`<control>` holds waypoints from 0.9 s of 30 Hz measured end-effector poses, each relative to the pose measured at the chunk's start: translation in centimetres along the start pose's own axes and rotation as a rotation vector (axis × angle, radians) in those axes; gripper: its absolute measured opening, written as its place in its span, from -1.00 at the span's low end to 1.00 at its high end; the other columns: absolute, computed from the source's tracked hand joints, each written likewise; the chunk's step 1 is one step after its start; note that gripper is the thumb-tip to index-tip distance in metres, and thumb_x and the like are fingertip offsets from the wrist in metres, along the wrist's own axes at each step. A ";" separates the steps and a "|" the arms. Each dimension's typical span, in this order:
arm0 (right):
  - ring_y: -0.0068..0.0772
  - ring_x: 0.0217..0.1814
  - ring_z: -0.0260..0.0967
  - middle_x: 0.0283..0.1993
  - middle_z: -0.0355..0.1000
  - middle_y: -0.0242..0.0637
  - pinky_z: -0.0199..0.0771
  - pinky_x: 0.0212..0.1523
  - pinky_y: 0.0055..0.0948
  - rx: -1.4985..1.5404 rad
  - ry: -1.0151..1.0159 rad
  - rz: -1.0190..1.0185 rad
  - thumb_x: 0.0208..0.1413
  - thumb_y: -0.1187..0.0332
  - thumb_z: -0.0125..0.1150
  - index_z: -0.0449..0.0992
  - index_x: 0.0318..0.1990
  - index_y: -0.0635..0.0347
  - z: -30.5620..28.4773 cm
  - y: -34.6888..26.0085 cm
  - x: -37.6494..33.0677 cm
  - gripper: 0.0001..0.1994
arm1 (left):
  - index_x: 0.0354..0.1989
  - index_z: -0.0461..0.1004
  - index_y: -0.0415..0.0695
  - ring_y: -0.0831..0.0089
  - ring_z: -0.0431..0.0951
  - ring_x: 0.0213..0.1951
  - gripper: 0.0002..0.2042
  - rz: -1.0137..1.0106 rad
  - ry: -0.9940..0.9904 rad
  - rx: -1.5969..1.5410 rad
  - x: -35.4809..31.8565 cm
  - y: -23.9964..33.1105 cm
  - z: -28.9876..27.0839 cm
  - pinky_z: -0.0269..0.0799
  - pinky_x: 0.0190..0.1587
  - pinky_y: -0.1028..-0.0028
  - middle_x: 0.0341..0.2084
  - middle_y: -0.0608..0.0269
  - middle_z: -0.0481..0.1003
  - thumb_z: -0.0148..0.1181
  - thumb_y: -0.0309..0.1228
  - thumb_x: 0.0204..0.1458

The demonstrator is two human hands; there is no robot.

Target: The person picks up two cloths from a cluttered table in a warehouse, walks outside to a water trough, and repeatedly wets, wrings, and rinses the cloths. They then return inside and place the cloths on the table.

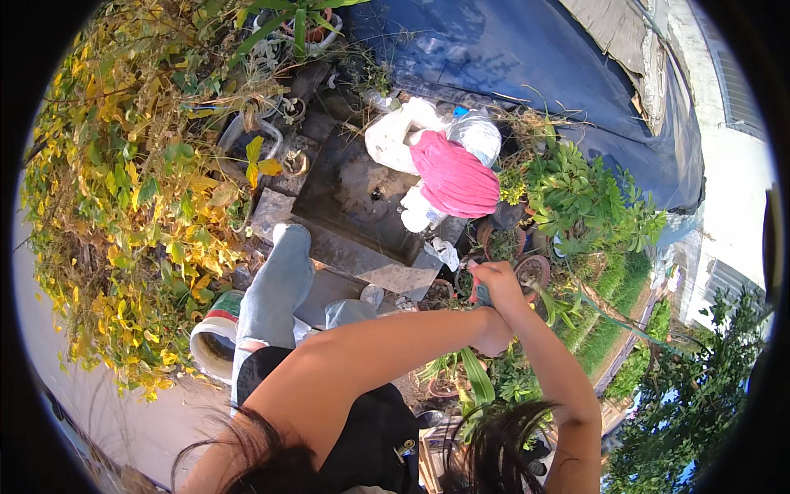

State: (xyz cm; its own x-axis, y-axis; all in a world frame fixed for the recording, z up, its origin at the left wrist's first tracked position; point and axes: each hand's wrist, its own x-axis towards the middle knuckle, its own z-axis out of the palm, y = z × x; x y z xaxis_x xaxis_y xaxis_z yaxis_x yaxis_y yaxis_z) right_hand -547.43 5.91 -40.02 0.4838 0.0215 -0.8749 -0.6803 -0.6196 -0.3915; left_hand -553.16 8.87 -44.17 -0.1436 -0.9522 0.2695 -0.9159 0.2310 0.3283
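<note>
My right hand is closed around a small red and dark green thing. Only part of it shows past the fingers, so its kind stays unclear. My left arm reaches across to the right, and my left hand is just below the right wrist, close to it or touching. The left fingers are hidden. Both hands are over potted plants; a brown round pot is right beside the right hand. A crumpled white cloth or bag lies just to their left.
A stone basin with a drain lies ahead. On its far right edge sit a bundled pink cloth and white plastic bags. A white bucket stands at left by my leg. Yellow-green foliage fills the left; a blue sheet hangs behind.
</note>
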 end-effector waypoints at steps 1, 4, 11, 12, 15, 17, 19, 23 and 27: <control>-0.34 -0.57 0.43 -0.62 0.41 -0.22 0.48 -0.41 -0.34 0.087 0.006 -0.074 0.22 0.16 0.22 0.46 -0.56 0.26 -0.1 -1.1 -1.0 -0.61 | -0.42 0.72 -0.06 0.22 0.67 -0.34 -0.87 -0.033 0.004 0.020 -0.8 0.3 -1.1 0.56 -0.32 0.15 -0.41 0.22 0.66 0.26 -0.37 -0.03; -0.33 -0.46 0.48 -0.54 0.44 -0.19 0.51 -0.31 -0.34 0.245 0.155 -0.169 0.27 0.06 0.22 0.46 -0.51 0.25 -0.3 -5.1 -3.3 -0.56 | -0.42 0.72 -0.06 0.26 0.68 -0.33 -0.87 -0.064 -0.020 0.207 -4.5 0.8 -5.4 0.57 -0.31 0.18 -0.42 0.28 0.67 0.24 -0.37 -0.01; 0.22 0.45 0.01 0.43 0.00 0.18 0.06 0.39 0.07 -0.916 0.525 -0.917 0.10 0.08 0.41 0.12 0.46 -0.05 3.6 -8.5 2.3 -0.18 | -0.59 0.56 -0.02 0.33 0.58 -0.31 -0.93 -1.026 0.345 0.599 -30.3 12.9 -10.0 0.48 -0.17 0.35 -0.51 0.41 0.52 0.25 -0.34 -0.23; 0.31 0.45 0.00 0.40 -0.02 0.23 0.02 0.41 0.14 -0.870 0.509 -0.957 -0.03 0.23 0.53 -0.03 0.52 -0.08 5.1 -6.8 3.1 0.00 | -0.45 0.51 -0.05 0.31 0.51 -0.30 -0.90 -1.241 0.379 0.555 -34.7 19.1 -8.6 0.45 -0.18 0.34 -0.48 0.35 0.45 0.21 -0.38 -0.17; 0.23 0.34 0.17 0.28 0.16 0.14 0.24 0.29 0.06 -0.828 0.595 -0.892 -0.03 0.62 0.39 0.03 0.49 -0.07 6.2 -3.3 3.3 -0.07 | -0.38 0.50 -0.14 0.09 0.51 -0.23 -0.90 -2.197 0.581 0.566 -39.1 45.1 1.2 0.44 -0.10 0.14 -0.38 0.16 0.49 0.15 -0.54 -0.11; 0.19 0.24 0.30 0.18 0.28 0.13 0.31 0.22 -0.01 -0.680 0.724 -1.049 0.03 0.66 0.31 0.12 0.44 0.09 6.1 0.1 2.1 -0.20 | -0.36 0.56 -0.12 0.05 0.58 -0.19 -0.90 -2.686 0.768 0.548 -33.9 66.6 10.7 0.46 -0.06 0.16 -0.36 0.09 0.56 0.16 -0.51 -0.07; 0.27 0.21 0.33 0.21 0.32 0.21 0.32 0.18 0.03 -0.571 0.715 -1.118 0.20 0.37 0.31 0.12 0.41 0.24 5.3 4.8 0.1 -0.32 | -0.54 0.60 -0.11 -0.03 0.64 -0.31 -0.95 -3.174 0.653 0.024 -21.6 87.9 20.0 0.55 -0.23 0.12 -0.41 -0.05 0.61 0.22 -0.50 -0.21; 0.32 0.14 0.43 0.10 0.46 0.29 0.40 0.15 0.00 -0.715 0.467 -0.657 0.18 -0.09 0.27 0.24 0.31 0.35 4.4 20.0 -7.0 -0.24 | -0.23 0.72 -0.01 0.17 0.66 -0.02 -0.81 -3.560 -0.146 -1.492 17.9 115.9 32.8 0.58 -0.01 0.23 -0.16 0.11 0.67 0.36 -0.37 -0.04; 0.12 -0.10 0.57 0.03 0.53 0.13 0.55 -0.06 -0.12 -1.580 0.238 -0.466 0.12 0.00 0.36 0.48 0.12 0.36 8.9 32.0 -16.7 -0.40 | -0.19 0.70 -0.09 0.12 0.67 -0.13 -0.73 -3.837 0.045 -1.732 51.8 118.2 36.8 0.58 -0.09 0.13 -0.20 -0.01 0.65 0.23 -0.18 0.14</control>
State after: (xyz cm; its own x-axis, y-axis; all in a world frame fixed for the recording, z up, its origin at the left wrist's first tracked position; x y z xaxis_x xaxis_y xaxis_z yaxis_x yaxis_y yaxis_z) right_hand -582.16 -7.26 -40.45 0.6403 0.4002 -0.6556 0.6561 -0.7288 0.1960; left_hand -682.64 -20.47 -24.78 -0.9042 0.2899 -0.3137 0.4268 0.5865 -0.6884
